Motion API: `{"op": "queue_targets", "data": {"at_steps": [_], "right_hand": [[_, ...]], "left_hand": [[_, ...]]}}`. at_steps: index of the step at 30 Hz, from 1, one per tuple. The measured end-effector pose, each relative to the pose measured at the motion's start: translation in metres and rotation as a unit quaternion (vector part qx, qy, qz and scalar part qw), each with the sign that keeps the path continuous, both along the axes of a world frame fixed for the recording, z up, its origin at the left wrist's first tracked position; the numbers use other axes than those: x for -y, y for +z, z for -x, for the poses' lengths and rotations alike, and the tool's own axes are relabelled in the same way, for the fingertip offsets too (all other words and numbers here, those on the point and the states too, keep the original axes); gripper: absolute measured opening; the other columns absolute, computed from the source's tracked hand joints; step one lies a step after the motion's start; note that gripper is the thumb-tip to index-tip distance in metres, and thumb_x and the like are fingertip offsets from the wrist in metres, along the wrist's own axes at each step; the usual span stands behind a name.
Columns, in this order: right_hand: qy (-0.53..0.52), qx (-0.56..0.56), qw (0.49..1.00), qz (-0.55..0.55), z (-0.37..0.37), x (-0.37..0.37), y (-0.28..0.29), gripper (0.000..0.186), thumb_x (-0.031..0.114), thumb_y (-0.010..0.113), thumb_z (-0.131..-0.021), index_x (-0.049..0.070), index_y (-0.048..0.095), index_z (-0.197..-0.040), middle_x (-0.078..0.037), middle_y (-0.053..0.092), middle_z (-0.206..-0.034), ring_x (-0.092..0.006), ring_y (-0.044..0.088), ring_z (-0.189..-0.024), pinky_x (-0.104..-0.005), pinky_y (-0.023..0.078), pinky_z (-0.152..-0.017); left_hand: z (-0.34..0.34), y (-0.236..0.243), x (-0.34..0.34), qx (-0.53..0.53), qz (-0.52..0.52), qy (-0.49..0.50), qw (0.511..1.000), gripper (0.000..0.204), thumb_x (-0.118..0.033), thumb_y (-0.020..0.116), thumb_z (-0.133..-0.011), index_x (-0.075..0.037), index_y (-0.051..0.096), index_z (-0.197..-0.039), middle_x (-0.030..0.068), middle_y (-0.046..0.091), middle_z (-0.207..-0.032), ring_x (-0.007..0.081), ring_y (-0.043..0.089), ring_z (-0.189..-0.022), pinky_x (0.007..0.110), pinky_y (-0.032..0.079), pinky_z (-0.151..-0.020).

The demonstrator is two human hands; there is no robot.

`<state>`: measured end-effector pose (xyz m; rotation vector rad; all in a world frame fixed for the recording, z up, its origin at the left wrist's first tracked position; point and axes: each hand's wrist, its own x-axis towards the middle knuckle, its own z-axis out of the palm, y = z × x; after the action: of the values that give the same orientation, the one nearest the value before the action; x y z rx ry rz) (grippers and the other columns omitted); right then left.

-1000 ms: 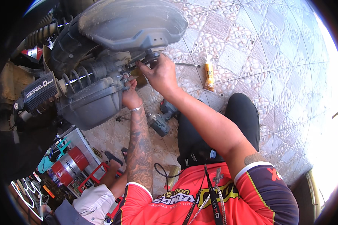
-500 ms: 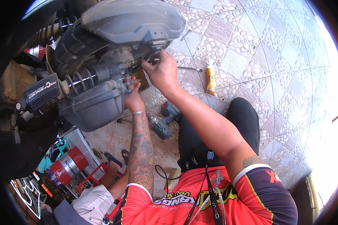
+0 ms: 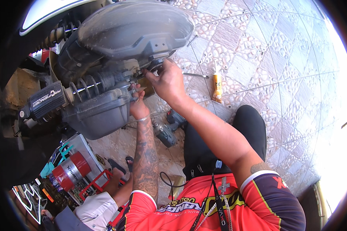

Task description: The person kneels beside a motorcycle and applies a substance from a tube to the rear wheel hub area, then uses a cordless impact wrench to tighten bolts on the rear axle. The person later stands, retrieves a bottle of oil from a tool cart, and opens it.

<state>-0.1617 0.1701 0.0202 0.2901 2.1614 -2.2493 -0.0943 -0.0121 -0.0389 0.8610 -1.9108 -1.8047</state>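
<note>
My right hand [image 3: 169,82] is closed, thumb and fingers pinched at a mount below the dark rear mudguard [image 3: 137,29] of a scooter. Beside its fingers is a black rounded part [image 3: 155,63]; what the fingertips hold is too small to make out. Lower and to the left, my left hand [image 3: 139,106] has its fingers curled up at the end of a black ribbed housing [image 3: 100,115], and their grip is partly hidden. Left of both hands runs a coil-spring shock absorber [image 3: 81,89] with a black cylinder [image 3: 46,99] at its end.
A cordless power tool [image 3: 165,133] lies on the tiled floor by my knee. Right of my hands are a thin metal rod [image 3: 196,74] and a yellow tube with a pale nozzle [image 3: 217,86]. At lower left, another person [image 3: 96,208] sits near a red drum [image 3: 71,171].
The view has shifted slightly, so the scooter and floor items sit a little lower. Both hands stay at the same spot, with only small finger movement.
</note>
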Motion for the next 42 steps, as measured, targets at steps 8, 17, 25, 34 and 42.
{"op": "queue_targets", "data": {"at_steps": [8,17,25,34,42], "right_hand": [[0.009,-0.023,0.999,-0.03,0.006,-0.003,0.002,0.036,0.023,0.081,-0.074,-0.002,0.065,-0.095,-0.023,0.063,-0.092,-0.0432,0.064,-0.087,-0.0486,0.052,-0.078],[0.001,-0.006,1.0,-0.01,0.007,0.0,0.0,0.035,0.023,0.082,-0.075,-0.002,0.065,-0.094,-0.023,0.064,-0.092,-0.0421,0.064,-0.086,-0.0474,0.052,-0.077],[0.008,-0.009,0.999,-0.033,0.009,-0.001,0.0,0.036,0.024,0.082,-0.075,-0.002,0.065,-0.092,-0.023,0.063,-0.089,-0.0421,0.064,-0.085,-0.0478,0.052,-0.076],[0.009,0.001,0.999,-0.034,0.011,0.0,-0.002,0.034,0.024,0.084,-0.075,-0.001,0.067,-0.09,-0.02,0.064,-0.086,-0.0381,0.064,-0.08,-0.0453,0.051,-0.072],[0.019,-0.006,0.999,-0.04,0.014,0.0,-0.003,0.035,0.024,0.083,-0.074,0.0,0.067,-0.094,-0.021,0.064,-0.09,-0.04,0.064,-0.082,-0.046,0.052,-0.074]], "left_hand": [[0.005,-0.005,-0.001,-0.012,-0.002,0.045,0.999,0.026,-0.01,0.07,-0.092,-0.013,0.064,-0.117,0.0012,0.07,-0.116,0.0142,0.065,-0.104,0.025,0.047,-0.075],[0.009,0.003,-0.012,0.014,0.066,0.042,0.997,0.025,-0.023,0.067,-0.097,-0.011,0.065,-0.119,0.0006,0.072,-0.111,0.007,0.061,-0.078,0.022,0.046,-0.07],[0.002,0.005,-0.007,-0.011,-0.008,-0.002,1.0,0.031,-0.02,0.06,-0.101,-0.008,0.058,-0.13,0.0094,0.069,-0.119,0.0114,0.065,-0.088,0.024,0.049,-0.077],[0.008,0.0,-0.008,-0.04,-0.048,0.007,0.998,0.03,-0.025,0.064,-0.101,-0.005,0.06,-0.124,0.011,0.069,-0.113,0.0191,0.066,-0.099,0.033,0.053,-0.087],[0.019,-0.005,-0.019,-0.087,-0.067,0.072,0.991,0.032,-0.023,0.075,-0.094,-0.006,0.062,-0.117,0.008,0.071,-0.109,0.0167,0.066,-0.094,0.032,0.053,-0.085]]}}
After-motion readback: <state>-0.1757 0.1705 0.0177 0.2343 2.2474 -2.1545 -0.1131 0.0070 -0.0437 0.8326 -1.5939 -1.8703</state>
